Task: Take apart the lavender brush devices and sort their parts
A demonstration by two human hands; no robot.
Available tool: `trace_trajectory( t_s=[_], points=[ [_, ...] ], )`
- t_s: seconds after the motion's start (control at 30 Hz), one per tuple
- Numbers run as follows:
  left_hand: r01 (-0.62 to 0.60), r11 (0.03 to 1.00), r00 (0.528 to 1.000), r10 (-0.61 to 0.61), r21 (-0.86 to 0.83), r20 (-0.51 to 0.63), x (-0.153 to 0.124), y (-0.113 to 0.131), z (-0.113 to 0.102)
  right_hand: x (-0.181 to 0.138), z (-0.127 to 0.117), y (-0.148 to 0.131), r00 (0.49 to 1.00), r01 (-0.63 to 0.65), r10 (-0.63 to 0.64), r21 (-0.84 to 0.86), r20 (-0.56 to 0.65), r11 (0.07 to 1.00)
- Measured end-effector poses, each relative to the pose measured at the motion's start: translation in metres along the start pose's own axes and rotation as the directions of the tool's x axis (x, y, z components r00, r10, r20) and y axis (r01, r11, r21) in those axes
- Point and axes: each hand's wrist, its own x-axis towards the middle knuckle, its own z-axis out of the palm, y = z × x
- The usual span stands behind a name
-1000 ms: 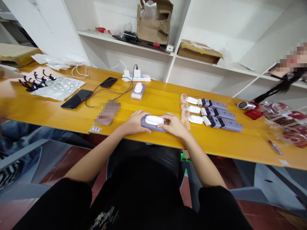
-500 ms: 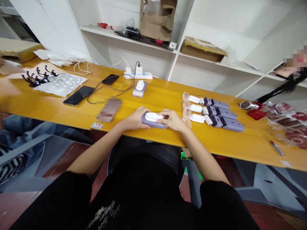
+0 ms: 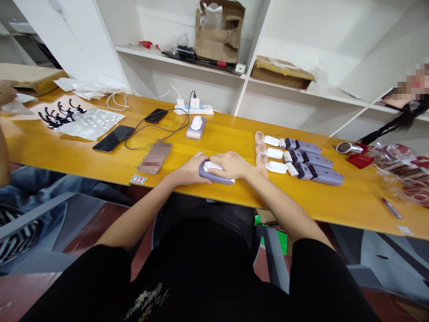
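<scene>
In front of me at the table's near edge is a purple case [image 3: 223, 180] with a white ridged oval piece [image 3: 212, 166] on its top. My left hand [image 3: 194, 170] is closed around the left end of the case, fingers behind and thumb in front. My right hand [image 3: 229, 165] lies over the right part of the white oval piece, its thumb against that piece and its fingers curled along the far side. The hand hides the right half of the piece. Behind my hands lies a similar purple case [image 3: 195, 133] with a white oval piece on it.
To the right lie several purple handles [image 3: 326, 175] with white rollers, white oval pieces [image 3: 276, 167] and clear caps. Phones [image 3: 112, 138] and cables are at the left, near a power strip [image 3: 204, 108]. A co-worker's arm [image 3: 4, 156] is at the far left; another person is at the right edge.
My right hand has moved left over the white oval piece, from pinching at its right end to covering its right half. My left hand keeps its hold.
</scene>
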Motion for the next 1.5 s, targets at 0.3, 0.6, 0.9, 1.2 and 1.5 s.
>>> trace_trajectory(
  t_s=[0.3, 0.6, 0.9, 1.2, 1.5],
  points=[
    [0.0, 1.0, 1.0, 0.0, -0.01, -0.025, -0.003, 0.001, 0.003, 0.002, -0.002, -0.01, 0.99, -0.125, 0.134, -0.156, 0.047, 0.98],
    [0.021, 0.999, 0.997, -0.018, 0.033, -0.076, -0.002, 0.002, 0.01, 0.004, 0.001, -0.016, 0.986, -0.15, 0.16, -0.18, 0.043, 0.972],
    [0.02, 0.998, 0.989, -0.012, 0.052, -0.147, -0.004, 0.006, 0.022, 0.012, -0.001, -0.024, 0.989, -0.138, 0.143, -0.121, 0.032, 0.983],
    [0.01, 1.0, 0.991, -0.008, 0.02, -0.136, -0.011, 0.005, 0.016, 0.003, -0.017, -0.027, 0.994, -0.075, 0.087, -0.157, 0.07, 0.985],
    [-0.067, 0.997, 0.984, 0.071, 0.032, -0.161, -0.012, -0.001, 0.019, 0.001, -0.014, -0.025, 0.996, -0.074, 0.079, -0.149, 0.032, 0.986]
  ],
)
